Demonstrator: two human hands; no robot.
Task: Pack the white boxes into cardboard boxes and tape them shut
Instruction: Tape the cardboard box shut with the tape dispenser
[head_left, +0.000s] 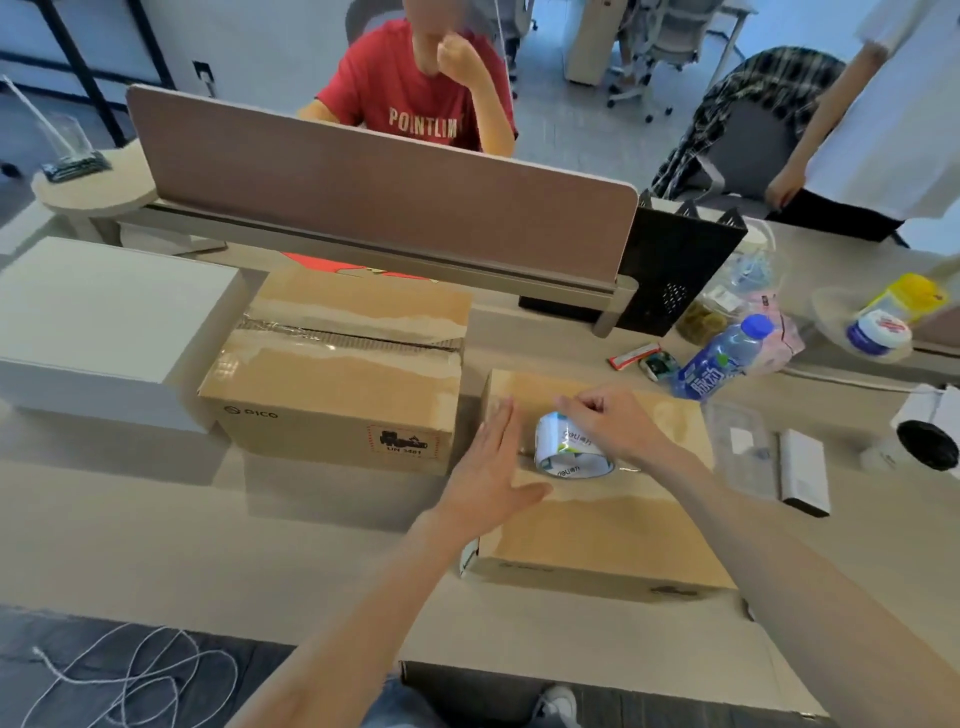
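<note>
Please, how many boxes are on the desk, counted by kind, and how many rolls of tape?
Cardboard boxes: 2, one at the left and one under the hands
White boxes: 1
Rolls of tape: 1, on the near cardboard box, under the right hand
Total: 4

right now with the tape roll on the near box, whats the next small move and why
Probably pull the roll of tape along the top of the nearer cardboard box while the left hand presses down. The right hand pinches at the roll, the left lies flat on the lid, and the other cardboard box already shows tape on its seam.
</note>
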